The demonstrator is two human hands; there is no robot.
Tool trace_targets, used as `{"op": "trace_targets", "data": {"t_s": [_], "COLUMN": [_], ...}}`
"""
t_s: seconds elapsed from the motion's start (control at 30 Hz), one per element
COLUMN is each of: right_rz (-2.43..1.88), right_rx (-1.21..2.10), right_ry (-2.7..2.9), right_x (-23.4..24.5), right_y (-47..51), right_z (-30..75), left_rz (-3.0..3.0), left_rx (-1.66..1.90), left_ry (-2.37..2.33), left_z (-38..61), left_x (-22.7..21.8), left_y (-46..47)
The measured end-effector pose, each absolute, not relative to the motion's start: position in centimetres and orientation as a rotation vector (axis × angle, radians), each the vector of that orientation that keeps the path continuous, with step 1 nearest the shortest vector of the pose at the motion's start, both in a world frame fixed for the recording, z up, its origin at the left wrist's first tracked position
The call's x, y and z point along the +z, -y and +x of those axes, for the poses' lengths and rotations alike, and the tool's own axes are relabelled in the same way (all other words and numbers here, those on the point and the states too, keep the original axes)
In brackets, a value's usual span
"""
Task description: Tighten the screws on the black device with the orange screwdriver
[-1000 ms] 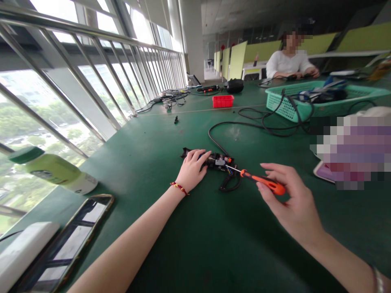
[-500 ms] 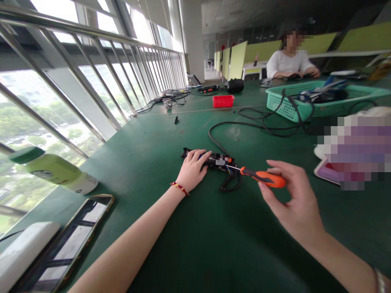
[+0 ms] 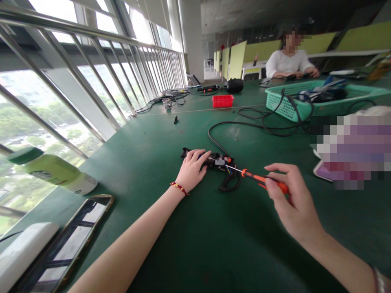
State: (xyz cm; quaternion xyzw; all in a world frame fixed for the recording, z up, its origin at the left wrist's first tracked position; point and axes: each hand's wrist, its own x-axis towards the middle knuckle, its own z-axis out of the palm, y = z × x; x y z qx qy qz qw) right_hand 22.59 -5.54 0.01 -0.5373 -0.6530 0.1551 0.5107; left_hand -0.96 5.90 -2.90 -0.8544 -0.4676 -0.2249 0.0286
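My left hand (image 3: 192,169) lies over an opened, black corded device (image 3: 224,159), its fingers curled across the housing and holding it against the table. Grey parts and coloured wires show at the device's right end; the part under my palm is hidden. In my right hand (image 3: 295,199), an orange-and-black screwdriver (image 3: 255,177) is pinched by the handle between thumb and fingers. Its shaft points left, and the tip meets the device near the wires, though the exact contact spot is too small to make out. A black cable loop (image 3: 229,187) lies just below the device.
A long black cord (image 3: 220,123) runs toward a green basket (image 3: 293,110) of tools. Farther back is a red tray (image 3: 222,101). A phone (image 3: 71,240) and a green-capped bottle (image 3: 55,169) lie at left by the railing. Another person (image 3: 290,63) sits across the table.
My right thumb and fingers, looser around the screwdriver handle before, now press onto it. The handle end has tilted slightly downward and turned. My left hand and the device have stayed put.
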Motion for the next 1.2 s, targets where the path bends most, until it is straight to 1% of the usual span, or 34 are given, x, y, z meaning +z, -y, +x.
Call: {"op": "trace_targets", "data": {"t_s": [0.13, 0.23, 0.4, 0.6, 0.8, 1.03, 1.2], "right_rz": [-1.160, -1.164, -1.253, -1.189, -1.275, -1.178, -1.265], "right_rx": [0.155, 0.105, 0.171, 0.077, 0.196, 0.091, 0.222], "right_ry": [1.552, 1.607, 1.682, 1.584, 1.671, 1.630, 1.703], "right_x": [-0.63, -0.56, -0.25, -0.42, -0.31, -0.18, -0.01], "right_y": [5.35, 5.32, 5.36, 5.36, 5.51, 5.42, 5.66], "right_z": [22.65, 22.72, 22.67, 22.61, 22.71, 22.56, 22.51], "left_rz": [-2.638, -2.639, -2.609, -2.411, -2.428, -2.443, -2.444], "left_rx": [-0.706, -0.707, -0.719, -0.774, -0.712, -0.722, -0.705], "left_ry": [1.429, 1.426, 1.471, 1.584, 1.589, 1.593, 1.595], "left_z": [-0.99, -0.95, -0.89, -0.99, -0.93, -0.98, -1.02], "left_x": [-2.98, -2.93, -2.85, -3.20, -3.13, -3.04, -3.16], "left_y": [-5.99, -5.97, -5.82, -5.81, -5.75, -5.73, -5.88]}}
